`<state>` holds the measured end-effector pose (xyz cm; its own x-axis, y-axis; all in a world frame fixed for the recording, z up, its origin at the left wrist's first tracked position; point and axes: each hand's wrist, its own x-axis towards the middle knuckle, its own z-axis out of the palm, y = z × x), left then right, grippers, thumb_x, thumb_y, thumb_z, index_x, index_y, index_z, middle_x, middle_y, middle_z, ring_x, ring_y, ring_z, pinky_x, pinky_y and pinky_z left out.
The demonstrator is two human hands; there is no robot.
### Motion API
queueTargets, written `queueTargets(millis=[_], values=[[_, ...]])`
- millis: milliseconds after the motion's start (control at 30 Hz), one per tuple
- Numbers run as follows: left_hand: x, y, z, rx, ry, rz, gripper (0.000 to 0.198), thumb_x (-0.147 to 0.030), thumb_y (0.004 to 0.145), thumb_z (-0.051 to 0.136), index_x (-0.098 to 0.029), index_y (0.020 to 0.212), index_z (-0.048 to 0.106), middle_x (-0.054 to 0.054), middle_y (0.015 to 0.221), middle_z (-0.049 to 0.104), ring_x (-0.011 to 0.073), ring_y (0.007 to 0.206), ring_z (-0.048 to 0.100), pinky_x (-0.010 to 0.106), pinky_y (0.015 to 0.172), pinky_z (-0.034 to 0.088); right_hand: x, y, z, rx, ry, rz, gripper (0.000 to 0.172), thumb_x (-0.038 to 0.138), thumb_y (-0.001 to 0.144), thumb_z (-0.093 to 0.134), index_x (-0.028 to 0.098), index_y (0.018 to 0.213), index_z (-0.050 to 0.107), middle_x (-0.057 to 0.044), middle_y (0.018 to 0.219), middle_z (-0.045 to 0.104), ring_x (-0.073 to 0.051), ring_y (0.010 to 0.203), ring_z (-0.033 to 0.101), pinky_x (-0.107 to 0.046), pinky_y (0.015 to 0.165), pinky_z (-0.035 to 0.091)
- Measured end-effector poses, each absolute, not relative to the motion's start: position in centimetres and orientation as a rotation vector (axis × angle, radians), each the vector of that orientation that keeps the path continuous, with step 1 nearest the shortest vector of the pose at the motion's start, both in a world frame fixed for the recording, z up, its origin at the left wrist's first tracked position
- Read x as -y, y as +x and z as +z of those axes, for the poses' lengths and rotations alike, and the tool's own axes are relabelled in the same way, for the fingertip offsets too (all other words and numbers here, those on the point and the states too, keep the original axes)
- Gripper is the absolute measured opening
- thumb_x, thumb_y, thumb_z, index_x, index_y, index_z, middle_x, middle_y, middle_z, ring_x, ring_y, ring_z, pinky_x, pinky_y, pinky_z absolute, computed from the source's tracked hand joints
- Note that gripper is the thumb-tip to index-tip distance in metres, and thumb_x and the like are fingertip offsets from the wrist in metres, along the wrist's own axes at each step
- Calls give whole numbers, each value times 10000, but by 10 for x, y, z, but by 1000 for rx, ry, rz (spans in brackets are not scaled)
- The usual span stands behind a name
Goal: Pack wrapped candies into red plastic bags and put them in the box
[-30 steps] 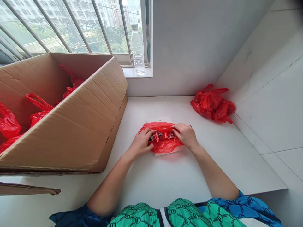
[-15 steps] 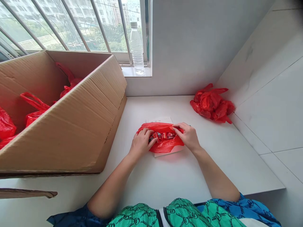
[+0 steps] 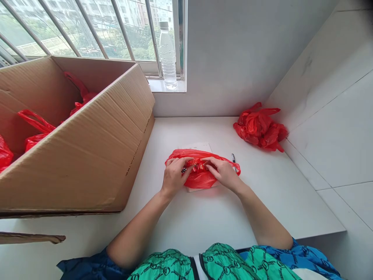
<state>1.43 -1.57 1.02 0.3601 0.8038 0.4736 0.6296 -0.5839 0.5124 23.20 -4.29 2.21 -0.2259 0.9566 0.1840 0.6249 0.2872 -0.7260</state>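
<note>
Handling the red bag [image 3: 201, 182] by its loose mouth: spills and snags are the risk

The red bag sits on a flat white pad [image 3: 201, 147] on the worktop [image 3: 291, 210], in front of the person, its mouth turned upward and small wrapped packets [image 3: 200, 166] showing inside. The left grip [image 3: 173, 175] is half curled at the left of the mouth, thumb and fingers a little apart; the right grip [image 3: 225, 173] is bent inward from the right, its fingertips near the packets. Both touch the thin plastic, but whether either one pinches film or a packet cannot be told, since the fingers hide it.

The likeliest trouble is a slip: with the sides slack, a lift by one edge alone could tip the bag and roll packets out onto the worktop. Pulling hard on such thin plastic might also stretch or tear it.

On the right, a loop of film lies against the pen [image 3: 233, 158]; if the bag were dragged, the loop could catch the pen and sweep it along. The pad is a weaker point too, as it might slide under the bag.

The crumpled pile of red bags [image 3: 259, 128] and the cardboard box [image 3: 87, 155] stand well clear of both hands, so a knock there seems less likely.
</note>
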Motion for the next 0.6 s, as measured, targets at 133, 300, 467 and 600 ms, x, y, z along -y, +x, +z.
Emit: queueTargets(millis=[133,300,467,600], values=[[9,8,5,-1414,2307,941,216,-299,977,502,-215,1109,651,39,964,735,206,889,667,345,855,443,38,245,11,2155,-1674,307,256,142,915,514,208,1108,669,-77,1068,725,-259,1029,645,-373,736,548],[2,4,-3,-1558,2275,766,231,-358,977,494,-226,1011,681,32,960,737,202,823,669,291,667,442,39,252,6,2233,-1685,321,346,157,879,576,199,1221,619,-78,1125,698,-274,1089,582,-394,797,539],[3,2,-6,-1645,2238,715,296,-407,958,527,-238,1170,647,31,984,738,207,801,675,287,627,438,39,258,17,2171,-1583,443,299,127,846,605,239,1114,674,-53,1011,663,-234,942,618,-370,760,524],[1,1,-2,-1589,2242,753,385,-401,960,535,-240,1309,558,16,894,719,209,788,659,293,646,443,41,264,32,1756,-1334,731,117,254,902,622,271,991,695,-28,1016,649,-176,883,652,-359,820,548]])
